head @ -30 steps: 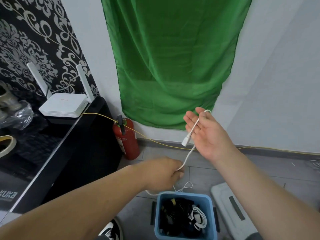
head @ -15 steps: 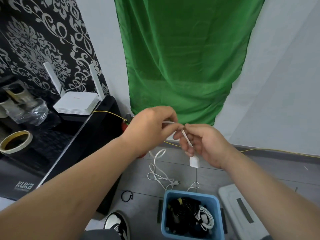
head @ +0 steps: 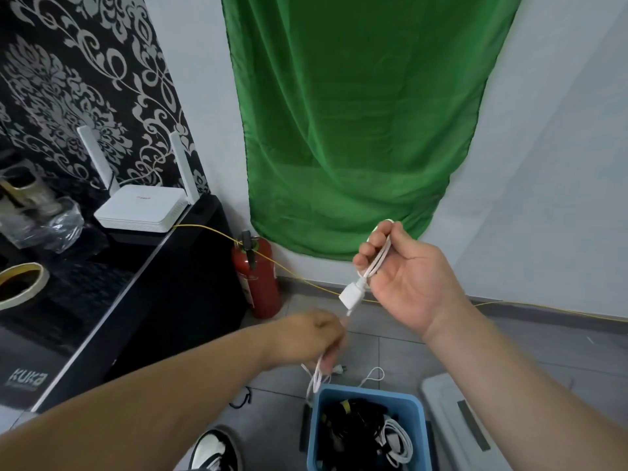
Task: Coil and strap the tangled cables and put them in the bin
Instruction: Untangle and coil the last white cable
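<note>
Since half a second ago the two hands have parted: the left hand (head: pixel 312 338) has dropped low and near, while the right hand (head: pixel 404 280) has turned palm up and risen to the right of it. The white cable (head: pixel 375 263) lies as a short loop across the right hand's fingers, which curl round it, and its white plug (head: pixel 353 295) hangs just below them. From the plug the cable runs down into the left hand, which is blurred but closed round it. Below that fist the loose rest trails onto the floor tiles, just beyond the far rim of the blue bin (head: pixel 368 394).

The bin stands on the floor at the near edge and holds a heap of black cables (head: pixel 353 426) with a coiled white cable (head: pixel 396 440) on its right side. A grey lid (head: pixel 452 419) lies to the right of the bin; a black and white shoe (head: pixel 212 450) shows to its left.

Farther off, a red fire extinguisher (head: pixel 258 280) stands against the wall beside a black cabinet (head: pixel 163 283). On the cabinet sit a white router (head: pixel 142 207) and a roll of tape (head: pixel 20 283). A thin yellow wire (head: pixel 210 227) runs from the router past the extinguisher and on along the foot of the wall. A green cloth (head: pixel 356 113) hangs on the far wall.
</note>
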The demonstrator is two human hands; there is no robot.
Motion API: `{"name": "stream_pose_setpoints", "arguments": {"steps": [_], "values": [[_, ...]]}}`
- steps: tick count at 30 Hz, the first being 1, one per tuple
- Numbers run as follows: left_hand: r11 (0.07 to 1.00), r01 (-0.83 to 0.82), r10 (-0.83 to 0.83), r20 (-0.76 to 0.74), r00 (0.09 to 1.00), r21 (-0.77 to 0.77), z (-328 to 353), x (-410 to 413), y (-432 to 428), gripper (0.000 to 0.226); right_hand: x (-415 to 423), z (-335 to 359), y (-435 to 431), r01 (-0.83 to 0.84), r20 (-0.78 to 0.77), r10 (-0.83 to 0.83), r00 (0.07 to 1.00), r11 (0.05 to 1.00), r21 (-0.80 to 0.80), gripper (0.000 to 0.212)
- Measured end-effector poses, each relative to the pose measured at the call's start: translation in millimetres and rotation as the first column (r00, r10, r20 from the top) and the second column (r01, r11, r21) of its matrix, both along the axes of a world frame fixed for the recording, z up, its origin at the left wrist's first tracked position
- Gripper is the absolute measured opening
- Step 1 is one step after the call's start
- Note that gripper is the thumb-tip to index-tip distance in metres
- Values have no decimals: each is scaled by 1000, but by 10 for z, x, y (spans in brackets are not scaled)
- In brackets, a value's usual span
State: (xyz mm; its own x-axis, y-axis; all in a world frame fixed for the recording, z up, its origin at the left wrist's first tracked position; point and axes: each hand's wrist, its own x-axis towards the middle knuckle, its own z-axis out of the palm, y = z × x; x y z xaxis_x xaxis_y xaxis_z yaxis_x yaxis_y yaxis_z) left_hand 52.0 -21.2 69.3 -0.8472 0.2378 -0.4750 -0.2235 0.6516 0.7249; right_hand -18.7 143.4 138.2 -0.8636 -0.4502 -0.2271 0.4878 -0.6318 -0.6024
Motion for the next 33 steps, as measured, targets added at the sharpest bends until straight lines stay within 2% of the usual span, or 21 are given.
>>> {"name": "stream_pose_setpoints", "arguments": {"steps": [4, 7, 8, 10, 12, 13, 16, 18, 20, 23, 25, 27, 29, 31, 33], "values": [[978, 204, -203, 30, 979, -41, -3, 109, 166, 15, -86, -94, 85, 120, -39, -116, 992, 987, 107, 27], [955, 258, -271, -73, 960, -147, 85, 75, 125, 15, -138, -204, 130, 164, -190, -102, 977, 922, 351, 25], [953, 243, -268, -132, 954, -181, 117, 49, 109, 14, -142, -245, 137, 196, -264, -78, 961, 869, 454, 24], [965, 185, -230, -263, 937, -186, 204, -4, 87, 11, -131, -317, 151, 268, -418, 44, 907, 705, 657, 24], [981, 114, -172, -431, 886, -158, 324, -57, 43, 7, -95, -331, 165, 288, -470, 234, 851, 541, 791, 25], [985, 66, -143, -533, 834, -162, 386, -93, 3, 7, -73, -313, 168, 271, -457, 312, 833, 490, 828, 26], [990, -120, 22, -750, 661, -77, 576, -179, -145, 6, 3, -237, 150, 162, -366, 458, 810, 426, 890, 40], [970, -242, 145, -792, 593, -4, 643, -212, -242, 21, 49, -193, 108, 63, -285, 505, 815, 411, 909, 57], [934, -349, 264, -795, 547, 70, 655, -254, -339, 25, 90, -156, 71, -64, -220, 538, 814, 459, 886, 62], [884, -449, 393, -730, 560, 132, 568, -341, -479, 23, 131, -94, 71, -350, -131, 577, 806, 644, 680, 52], [890, -455, 340, -701, 628, 25, 439, -384, -544, 33, 138, -49, 83, -502, -94, 599, 795, 738, 451, 40], [919, -377, 222, -633, 742, -119, 329, -383, -488, 32, 138, -16, 74, -585, -98, 617, 781, 777, 231, 35], [930, -250, 80, -513, 855, -271, 203, -359, -332, 24, 121, 7, 26, -536, -81, 542, 836, 840, 91, 36], [906, -91, -95, -408, 908, -413, 90, -312, -116, 20, 69, -4, -13, -354, -28, 355, 935, 935, 28, 34], [906, 18, -156, -293, 943, -424, 22, -231, 79, 21, -14, -44, -10, -156, 43, 156, 987, 988, -7, 29]]}}
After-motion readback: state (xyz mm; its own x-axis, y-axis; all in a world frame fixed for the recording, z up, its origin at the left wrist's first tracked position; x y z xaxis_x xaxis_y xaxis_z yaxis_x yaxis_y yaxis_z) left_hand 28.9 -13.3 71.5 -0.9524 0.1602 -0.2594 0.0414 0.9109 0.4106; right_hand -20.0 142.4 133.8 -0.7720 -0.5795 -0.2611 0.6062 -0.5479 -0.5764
